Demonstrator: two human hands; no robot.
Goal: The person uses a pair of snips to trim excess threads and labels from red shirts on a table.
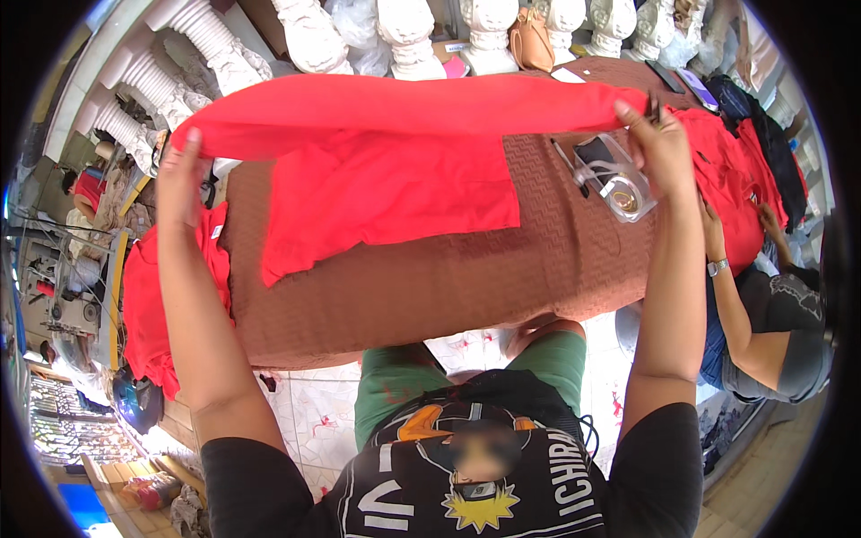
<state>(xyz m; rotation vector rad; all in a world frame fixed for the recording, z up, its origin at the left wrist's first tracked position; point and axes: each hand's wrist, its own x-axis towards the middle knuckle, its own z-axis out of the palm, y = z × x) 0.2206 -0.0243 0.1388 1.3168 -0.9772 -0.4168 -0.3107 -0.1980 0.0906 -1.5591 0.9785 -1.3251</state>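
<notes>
A long red cloth is stretched between my raised hands over the table. My left hand is closed on its left end, slightly blurred. My right hand pinches the right end between thumb and fingers. A small dark tool sticks up from that same hand; its kind is hard to make out. Below the held strip, more red cloth hangs or lies against the brown tablecloth; I cannot tell whether it is one piece with the strip. A clear plastic box with small items stands beside my right wrist.
Red garments drape at the table's left end. At right, a co-worker's hands rest at another red garment. White balusters line the far side, near a tan bag and phones. A pen lies by the box.
</notes>
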